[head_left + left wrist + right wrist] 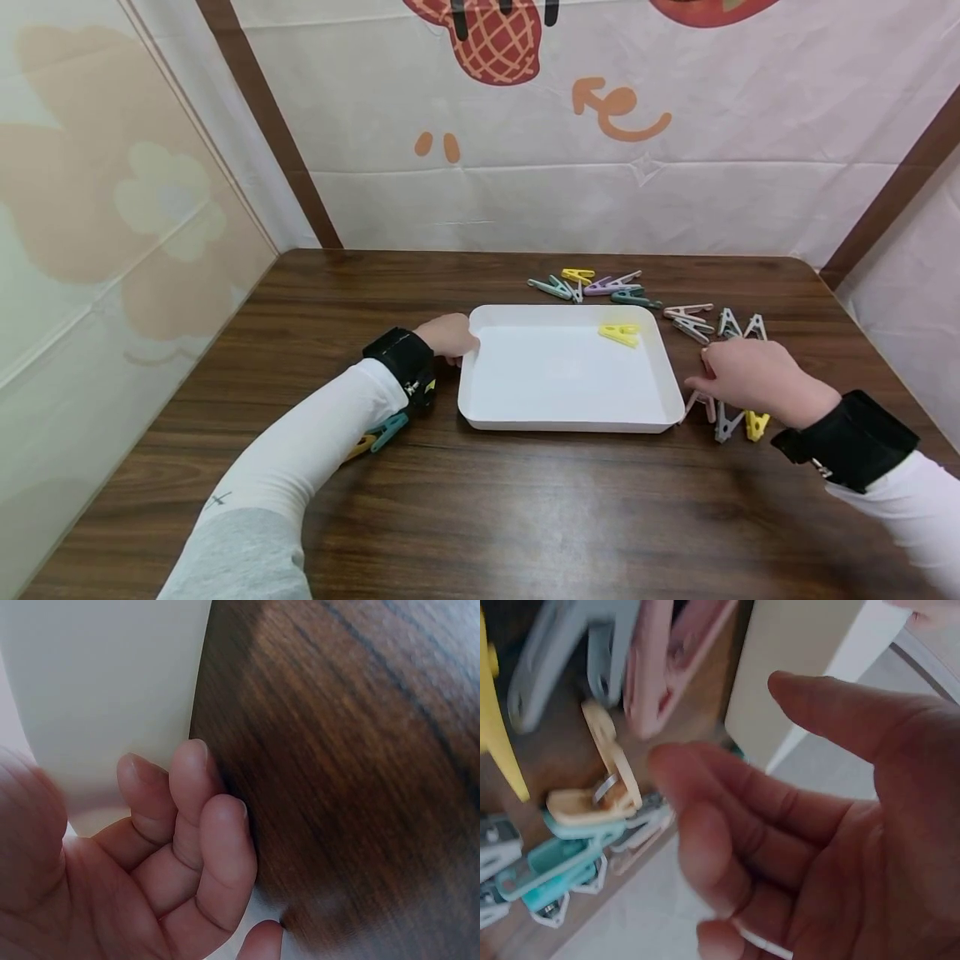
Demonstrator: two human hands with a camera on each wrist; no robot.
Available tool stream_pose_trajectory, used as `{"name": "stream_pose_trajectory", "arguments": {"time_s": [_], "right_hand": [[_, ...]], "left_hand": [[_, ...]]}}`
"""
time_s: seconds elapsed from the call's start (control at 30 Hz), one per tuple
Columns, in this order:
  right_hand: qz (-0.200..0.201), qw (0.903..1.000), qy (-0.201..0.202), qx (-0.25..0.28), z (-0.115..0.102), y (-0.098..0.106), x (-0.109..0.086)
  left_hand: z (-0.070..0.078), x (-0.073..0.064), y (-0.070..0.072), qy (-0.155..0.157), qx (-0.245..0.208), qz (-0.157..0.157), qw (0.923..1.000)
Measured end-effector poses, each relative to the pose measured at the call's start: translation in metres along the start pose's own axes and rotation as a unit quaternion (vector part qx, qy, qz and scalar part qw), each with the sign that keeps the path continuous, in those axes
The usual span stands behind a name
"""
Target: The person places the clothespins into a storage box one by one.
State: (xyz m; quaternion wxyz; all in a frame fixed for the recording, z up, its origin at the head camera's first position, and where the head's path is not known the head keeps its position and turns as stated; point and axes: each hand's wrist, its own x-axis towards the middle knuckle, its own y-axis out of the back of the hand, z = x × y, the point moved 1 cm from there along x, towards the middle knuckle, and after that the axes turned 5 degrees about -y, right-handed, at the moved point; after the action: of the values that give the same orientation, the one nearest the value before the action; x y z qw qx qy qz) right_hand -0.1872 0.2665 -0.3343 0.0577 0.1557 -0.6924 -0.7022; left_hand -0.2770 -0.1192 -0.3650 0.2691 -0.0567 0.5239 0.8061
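Observation:
My left hand (pixel 447 335) holds the left edge of a white rectangular tray (pixel 562 414), its thumb over the rim. In the left wrist view its curled fingers (pixel 225 847) lie against the outer wall. A yellow clothespin (pixel 619 334) lies inside the tray, toward the back right. Right of the tray, my right hand (pixel 757 379) hovers over scattered clothespins. The right wrist view shows its thumb apart from its bent fingers, nothing between them. Close to the fingertips are a beige clothespin (pixel 574 808), a pink clothespin (pixel 651 682) and a teal clothespin (pixel 562 862).
Behind the tray lie several clothespins, among them a yellow one (pixel 577 275) and a dark green one (pixel 636 298). A teal clothespin (pixel 390 431) and an orange one (pixel 362 447) show partly beneath my left forearm. Printed cloth (pixel 525 208) hangs behind the wooden table (pixel 480 517).

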Motion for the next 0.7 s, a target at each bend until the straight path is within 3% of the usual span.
{"name": "stream_pose_trajectory", "arguments": {"time_s": [0.17,0.33,0.7], "right_hand": [[-0.027,0.9992,-0.028,-0.012,-0.002,-0.010,-0.003],[-0.048,0.9984,-0.028,-0.010,-0.005,-0.017,-0.001],[-0.012,0.9998,-0.009,-0.015,-0.007,-0.022,-0.003]], "left_hand": [[-0.001,0.002,-0.002,0.003,0.002,-0.001,1.0000],[0.000,0.002,-0.002,0.007,0.000,-0.003,1.0000],[0.003,-0.003,0.000,0.001,-0.003,-0.002,1.0000]]}}
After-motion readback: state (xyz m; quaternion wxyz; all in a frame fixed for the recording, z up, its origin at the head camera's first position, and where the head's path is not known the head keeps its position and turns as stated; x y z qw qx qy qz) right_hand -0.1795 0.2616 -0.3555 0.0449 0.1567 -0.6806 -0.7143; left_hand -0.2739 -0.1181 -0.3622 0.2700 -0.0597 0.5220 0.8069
